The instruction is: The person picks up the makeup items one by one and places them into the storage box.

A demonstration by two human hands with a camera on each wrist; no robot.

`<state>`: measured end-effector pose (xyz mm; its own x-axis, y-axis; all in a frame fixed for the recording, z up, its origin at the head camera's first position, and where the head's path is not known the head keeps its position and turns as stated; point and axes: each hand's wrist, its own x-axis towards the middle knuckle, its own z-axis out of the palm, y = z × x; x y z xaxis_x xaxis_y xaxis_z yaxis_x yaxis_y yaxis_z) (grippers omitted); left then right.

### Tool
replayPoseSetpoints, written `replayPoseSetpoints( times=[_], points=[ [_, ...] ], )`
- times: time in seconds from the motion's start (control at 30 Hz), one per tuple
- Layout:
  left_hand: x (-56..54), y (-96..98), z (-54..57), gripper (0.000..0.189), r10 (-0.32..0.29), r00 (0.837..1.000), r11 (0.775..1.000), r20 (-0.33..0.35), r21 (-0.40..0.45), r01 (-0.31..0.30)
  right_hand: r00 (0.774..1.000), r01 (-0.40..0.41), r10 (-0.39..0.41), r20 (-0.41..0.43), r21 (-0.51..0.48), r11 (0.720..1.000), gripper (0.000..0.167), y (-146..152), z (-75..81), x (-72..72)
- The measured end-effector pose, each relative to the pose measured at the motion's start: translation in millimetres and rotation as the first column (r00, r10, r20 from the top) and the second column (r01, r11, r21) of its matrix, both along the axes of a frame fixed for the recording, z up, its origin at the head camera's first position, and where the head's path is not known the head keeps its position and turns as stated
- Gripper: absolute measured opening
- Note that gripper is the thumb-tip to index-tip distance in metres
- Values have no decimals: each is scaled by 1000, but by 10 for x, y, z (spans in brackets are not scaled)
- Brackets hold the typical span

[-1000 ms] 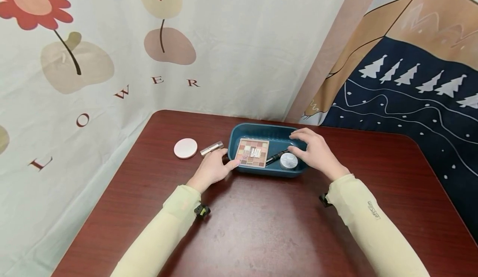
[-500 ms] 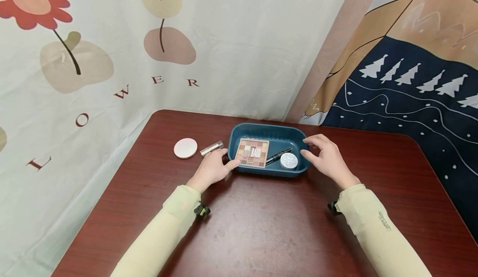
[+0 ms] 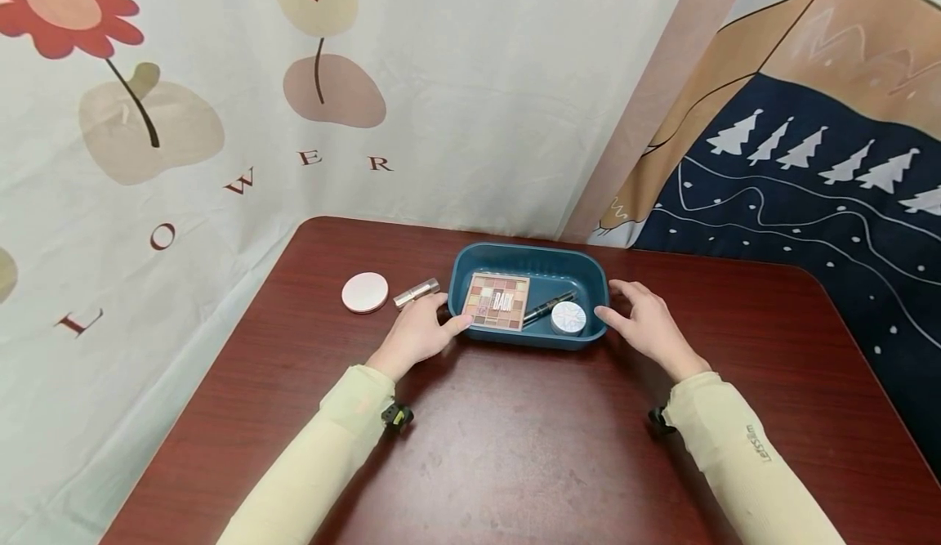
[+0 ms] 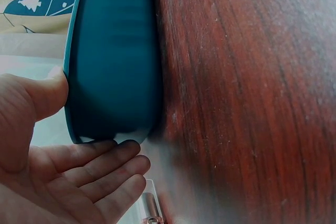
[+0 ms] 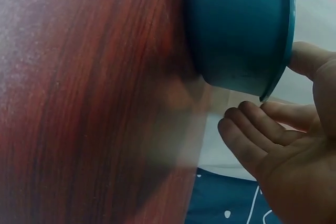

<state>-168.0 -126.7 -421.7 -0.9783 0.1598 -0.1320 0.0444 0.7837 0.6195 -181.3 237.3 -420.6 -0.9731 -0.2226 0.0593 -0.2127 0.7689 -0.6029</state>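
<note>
A blue plastic storage bin sits near the table's back edge. Inside lie an eyeshadow palette, a slim black pen-like cosmetic and a round silvery-lidded jar. My left hand grips the bin's left end, thumb over the rim and fingers along the outer wall. At the opposite end is my right hand, its thumb right at the rim. In the right wrist view, its loosely bent fingers lie just outside the end wall.
Left of the bin, a silver lipstick-like tube lies by my left hand. Farther left is a round pale pink compact. Printed curtains hang behind the brown wooden table.
My right hand has withdrawn from over the bin's interior to its right end, and its thumb has come to the rim. My left hand has stayed at the left end.
</note>
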Motion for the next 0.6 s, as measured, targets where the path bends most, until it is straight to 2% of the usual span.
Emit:
replayPoseSetpoints(
  times=[0.37, 0.6],
  points=[
    [2, 6, -3, 75, 3, 1000, 1000, -3, 3, -3, 991, 14, -14, 131, 2, 1000, 60, 2, -10, 18],
    [-6, 10, -12, 76, 2, 1000, 1000, -8, -4, -2, 966, -14, 4, 260, 37, 999, 67, 2, 28, 9]
  ],
)
